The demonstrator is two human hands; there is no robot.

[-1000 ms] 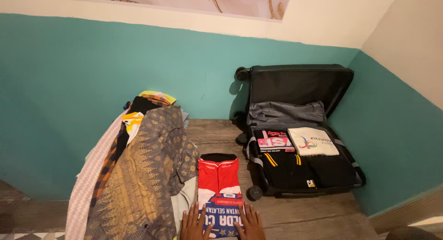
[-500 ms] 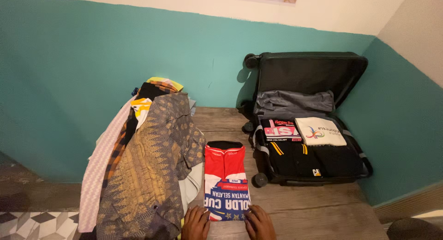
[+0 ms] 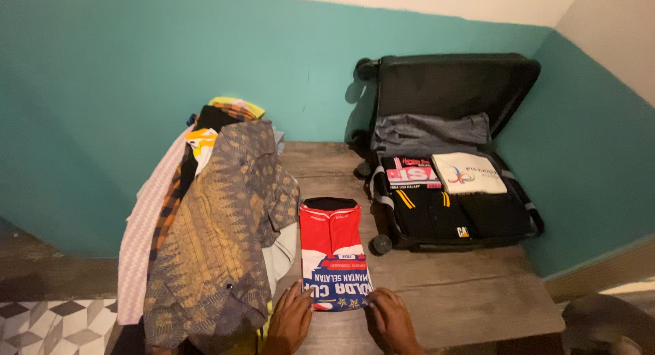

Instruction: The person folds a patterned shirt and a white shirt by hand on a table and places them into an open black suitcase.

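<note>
Both flat hands, left hand (image 3: 290, 319) and right hand (image 3: 390, 319), on the red shirt's (image 3: 333, 249) bottom corners, low middle, bare surface (image 3: 464, 297) right.

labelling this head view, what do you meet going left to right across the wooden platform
pile of patterned clothes → left hand → folded red, white and blue jersey → right hand → open black suitcase with folded clothes inside

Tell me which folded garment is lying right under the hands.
The red, white and blue jersey on the wooden surface; both hands rest on its near corners. The other folded garments sit packed in the open black suitcase.
</note>
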